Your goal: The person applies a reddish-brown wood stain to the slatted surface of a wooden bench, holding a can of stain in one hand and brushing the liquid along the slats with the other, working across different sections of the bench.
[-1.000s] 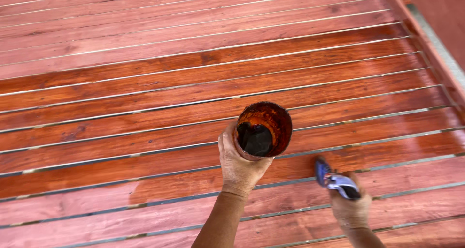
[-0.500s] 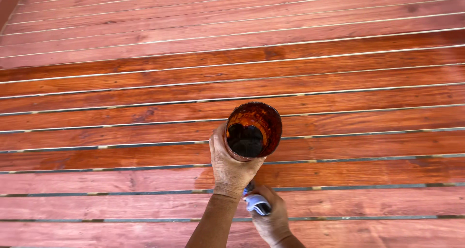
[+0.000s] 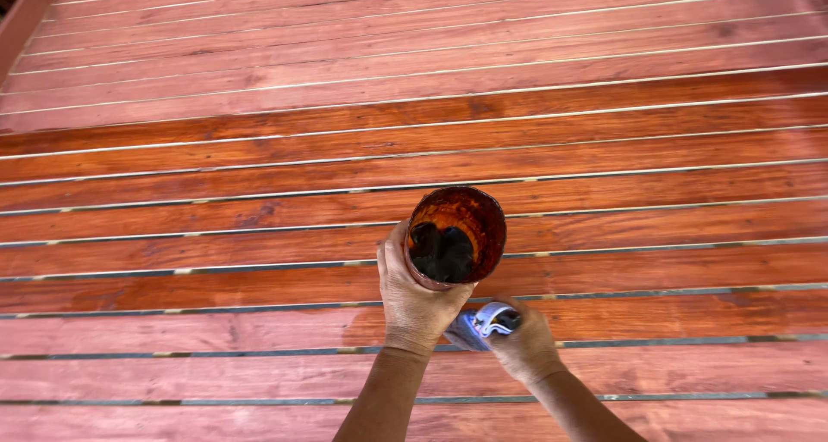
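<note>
Deck boards point(image 3: 216, 149): red-brown wooden planks run across the whole view with thin pale gaps between them. The middle planks look darker and glossier than the paler, duller ones nearest me and farthest away.

Left hand point(image 3: 412, 300): my fingers point(image 3: 398, 250) are wrapped around the side of the cup from below and from the left, thumb side up, closed firmly on it.

Cup point(image 3: 455, 235): a round, stain-smeared container held above the boards, its mouth tipped toward me so I look straight in. Dark liquid sits at the bottom and orange-brown streaks coat the wall.

Where it is: centre of the view, over the glossy planks, touching nothing but my left hand.

Right hand point(image 3: 524, 345): just below and right of the cup, close against my left wrist, fist closed.

Blue-and-white object point(image 3: 485, 323): gripped in that fist. Only a short end shows between the two hands, so I cannot tell what kind of tool it is.

Handling, as I judge it: I should keep the cup from tilting further so the dark liquid stays off the rim. I should hold it over the darker planks, where a drip would matter least. The right hand should stay clear of the cup's underside so the two do not knock.
</note>
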